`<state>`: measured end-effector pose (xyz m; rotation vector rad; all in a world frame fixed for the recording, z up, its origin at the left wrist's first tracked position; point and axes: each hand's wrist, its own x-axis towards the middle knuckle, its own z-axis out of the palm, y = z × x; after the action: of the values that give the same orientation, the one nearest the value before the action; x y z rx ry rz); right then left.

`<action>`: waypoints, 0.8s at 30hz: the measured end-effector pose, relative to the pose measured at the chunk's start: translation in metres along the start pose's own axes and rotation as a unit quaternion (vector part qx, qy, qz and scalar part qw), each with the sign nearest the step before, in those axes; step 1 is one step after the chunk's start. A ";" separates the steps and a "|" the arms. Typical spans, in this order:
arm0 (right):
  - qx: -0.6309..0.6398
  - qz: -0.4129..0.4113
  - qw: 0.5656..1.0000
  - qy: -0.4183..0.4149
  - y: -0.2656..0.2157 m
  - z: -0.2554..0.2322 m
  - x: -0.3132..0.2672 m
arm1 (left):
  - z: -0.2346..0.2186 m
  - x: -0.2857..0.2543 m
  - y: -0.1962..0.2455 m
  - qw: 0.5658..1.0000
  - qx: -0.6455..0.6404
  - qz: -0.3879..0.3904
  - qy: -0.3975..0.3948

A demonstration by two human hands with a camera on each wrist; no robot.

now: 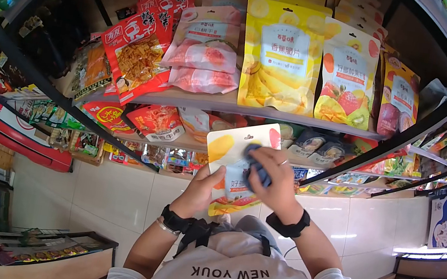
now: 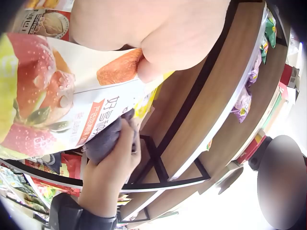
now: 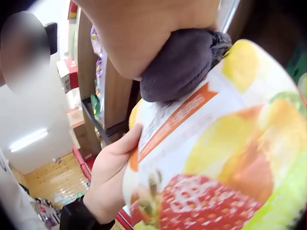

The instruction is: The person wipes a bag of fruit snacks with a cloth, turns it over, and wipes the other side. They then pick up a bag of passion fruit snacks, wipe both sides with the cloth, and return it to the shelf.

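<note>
A dried fruit snack bag (image 1: 232, 186), white with printed mango and strawberry, is held up in front of the shelf. My left hand (image 1: 198, 192) grips its side edge, the thumb lying across the printed front. In my right hand (image 1: 276, 188) is a bunched dark grey cloth (image 1: 258, 168), pressed against the upper front of the bag. The right wrist view shows the cloth (image 3: 180, 67) folded under the fingers, flat over the bag's lettering. From the left wrist view, the right hand (image 2: 111, 165) curls round the cloth beside the orange label strip.
Yellow banana chip bags (image 1: 282, 60) stand on the upper shelf, with matching white fruit bags (image 1: 347, 77) to their right. Pink bags (image 1: 207, 47) and red snack packets (image 1: 135, 55) are on the left. The shelf edge (image 1: 212, 103) runs just beyond the held bag.
</note>
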<state>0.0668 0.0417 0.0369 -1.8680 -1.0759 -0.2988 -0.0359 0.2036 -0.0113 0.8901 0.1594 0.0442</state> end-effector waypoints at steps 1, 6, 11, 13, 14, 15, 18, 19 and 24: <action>-0.012 0.023 1.000 0.017 0.008 -0.004 0.001 | -0.002 -0.003 0.000 1.000 0.003 0.003 -0.007; -0.020 0.096 0.994 0.036 0.055 -0.025 0.000 | -0.006 -0.009 0.005 1.000 -0.022 0.003 0.008; 0.087 0.080 0.989 -0.086 0.064 -0.035 -0.009 | -0.013 -0.008 0.009 1.000 -0.020 -0.001 0.025; 0.104 0.084 0.986 -0.095 0.062 -0.030 -0.012 | -0.014 -0.006 0.009 0.999 -0.016 -0.001 0.033; 0.121 0.094 0.984 -0.088 0.062 -0.028 -0.014 | -0.015 -0.005 0.009 0.999 -0.014 -0.001 0.037; 0.138 0.104 0.982 -0.082 0.061 -0.027 -0.015 | -0.015 -0.003 0.009 0.999 -0.018 0.005 0.034; 0.173 0.130 0.975 -0.046 0.051 -0.030 -0.012 | -0.019 0.001 0.006 1.000 0.010 0.019 0.021; 0.169 0.125 0.977 -0.038 0.048 -0.031 -0.012 | -0.024 0.003 0.002 0.999 0.046 0.020 0.012; 0.134 0.099 0.986 0.018 0.052 -0.033 -0.011 | -0.025 0.005 0.004 0.969 0.227 -0.074 -0.056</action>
<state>0.1081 -0.0007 0.0165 -1.7044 -0.8510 -0.0679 -0.0349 0.2259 -0.0237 1.3320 0.1311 -0.1896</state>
